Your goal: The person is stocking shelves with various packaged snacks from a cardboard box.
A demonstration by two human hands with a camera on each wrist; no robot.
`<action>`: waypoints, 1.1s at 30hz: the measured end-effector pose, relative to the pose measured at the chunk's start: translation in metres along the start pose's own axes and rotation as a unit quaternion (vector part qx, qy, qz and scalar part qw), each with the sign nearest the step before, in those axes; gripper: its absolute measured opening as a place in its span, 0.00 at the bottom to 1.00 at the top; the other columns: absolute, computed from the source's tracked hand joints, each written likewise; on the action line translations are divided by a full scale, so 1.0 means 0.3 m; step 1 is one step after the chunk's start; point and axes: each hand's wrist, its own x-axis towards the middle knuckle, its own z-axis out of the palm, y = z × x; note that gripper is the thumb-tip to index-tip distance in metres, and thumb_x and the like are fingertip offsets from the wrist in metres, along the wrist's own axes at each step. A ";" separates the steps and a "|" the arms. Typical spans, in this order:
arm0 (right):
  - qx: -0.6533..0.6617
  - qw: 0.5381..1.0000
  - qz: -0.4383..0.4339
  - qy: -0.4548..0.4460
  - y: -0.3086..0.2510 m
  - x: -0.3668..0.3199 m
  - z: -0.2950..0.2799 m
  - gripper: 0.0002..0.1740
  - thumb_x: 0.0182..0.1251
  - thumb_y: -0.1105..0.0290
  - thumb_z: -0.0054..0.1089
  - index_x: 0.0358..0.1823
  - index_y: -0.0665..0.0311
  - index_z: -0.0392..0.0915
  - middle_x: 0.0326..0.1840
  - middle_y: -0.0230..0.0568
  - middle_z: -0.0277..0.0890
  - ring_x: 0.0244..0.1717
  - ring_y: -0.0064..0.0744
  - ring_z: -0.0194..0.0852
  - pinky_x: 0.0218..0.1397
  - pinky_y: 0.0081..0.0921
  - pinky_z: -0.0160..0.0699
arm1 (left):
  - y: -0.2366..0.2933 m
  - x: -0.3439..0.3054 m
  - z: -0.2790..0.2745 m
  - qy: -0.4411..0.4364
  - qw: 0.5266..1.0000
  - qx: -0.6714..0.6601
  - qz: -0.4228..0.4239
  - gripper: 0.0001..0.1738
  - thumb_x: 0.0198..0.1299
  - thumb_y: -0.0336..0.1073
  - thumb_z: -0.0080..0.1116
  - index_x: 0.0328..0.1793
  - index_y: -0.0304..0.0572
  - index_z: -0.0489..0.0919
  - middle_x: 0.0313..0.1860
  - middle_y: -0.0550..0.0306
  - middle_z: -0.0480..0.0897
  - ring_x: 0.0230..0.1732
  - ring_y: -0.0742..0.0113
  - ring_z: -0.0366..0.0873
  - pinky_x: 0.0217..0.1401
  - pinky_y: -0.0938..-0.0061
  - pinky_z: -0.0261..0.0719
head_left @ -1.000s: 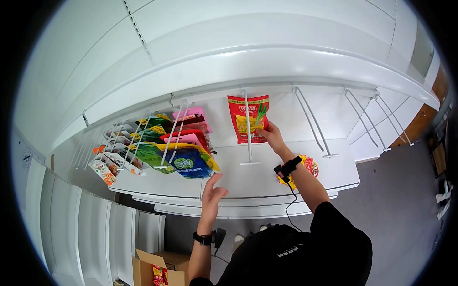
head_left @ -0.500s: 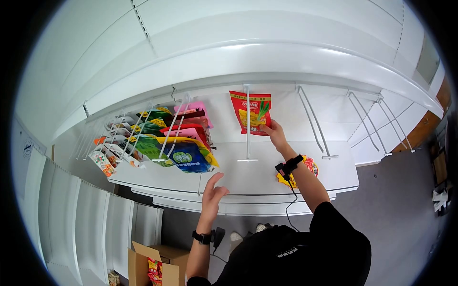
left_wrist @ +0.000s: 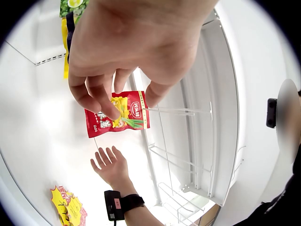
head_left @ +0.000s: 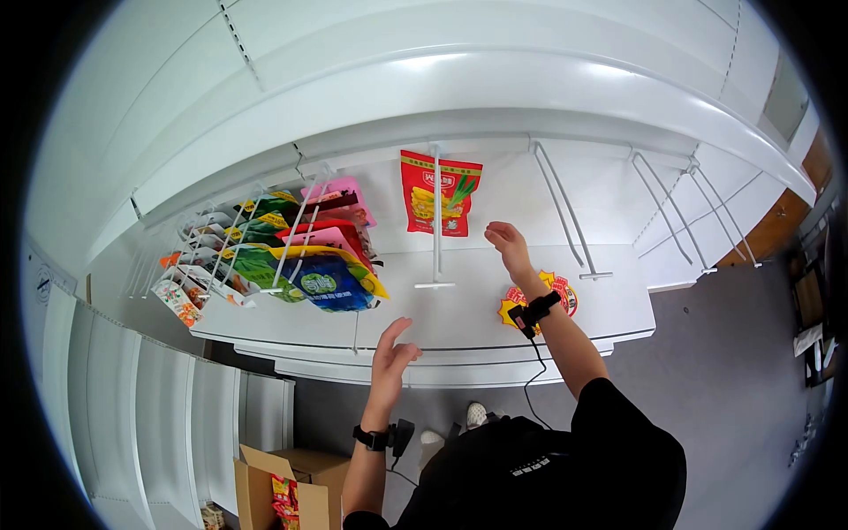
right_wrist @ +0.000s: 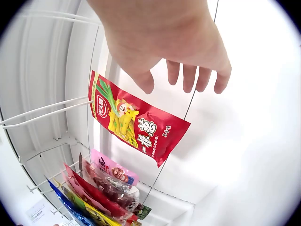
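Observation:
A red snack bag [head_left: 440, 196] with yellow sticks and green onion printed on it hangs from a white display hook [head_left: 437, 221], near the back panel. My right hand [head_left: 511, 249] is just to the right of the bag, apart from it, with loosely bent fingers and nothing in them. In the right wrist view the whole front of the bag [right_wrist: 134, 117] shows below the fingers. My left hand [head_left: 389, 360] hovers over the shelf's front edge, fingers loose and holding nothing, close to a blue and yellow bag [head_left: 331, 287].
Hooks at the left carry several colourful bags [head_left: 340, 199] and white packs [head_left: 181, 300]. Bare double hooks [head_left: 565, 212] stick out at the right. Yellow and red starburst signs [head_left: 548, 296] lie on the shelf [head_left: 459, 309]. An open carton [head_left: 309, 503] with red packets stands on the floor.
My right hand has let go of the red bag and drawn back to the right; the bag stays on the hook. The left hand has barely moved.

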 end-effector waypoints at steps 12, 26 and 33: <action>0.158 0.983 0.091 0.035 0.041 -0.227 -0.006 0.16 0.64 0.64 0.58 0.51 0.63 0.74 0.49 0.37 0.77 0.53 0.28 0.73 0.56 0.28 0.70 | -0.023 -0.085 -0.015 0.003 1.000 -0.002 -0.018 0.26 0.64 0.30 0.47 0.69 0.36 0.64 0.64 0.56 0.72 0.39 0.73 0.74 0.48 0.77 0.72; 0.216 0.971 0.102 0.005 0.027 -0.588 0.043 0.12 0.66 0.64 0.55 0.48 0.60 0.74 0.48 0.38 0.78 0.53 0.32 0.74 0.56 0.32 0.72 | -0.038 -0.447 -0.098 0.048 0.999 -0.025 0.000 0.23 0.65 0.30 0.49 0.67 0.37 0.67 0.61 0.56 0.75 0.39 0.74 0.74 0.47 0.78 0.72; 0.199 0.972 0.126 -0.012 0.026 -0.832 0.066 0.13 0.65 0.63 0.56 0.47 0.60 0.75 0.46 0.36 0.79 0.52 0.30 0.75 0.56 0.33 0.72 | -0.057 -0.744 -0.116 0.092 0.993 -0.068 0.002 0.23 0.63 0.28 0.52 0.66 0.38 0.69 0.63 0.58 0.72 0.40 0.74 0.74 0.49 0.78 0.73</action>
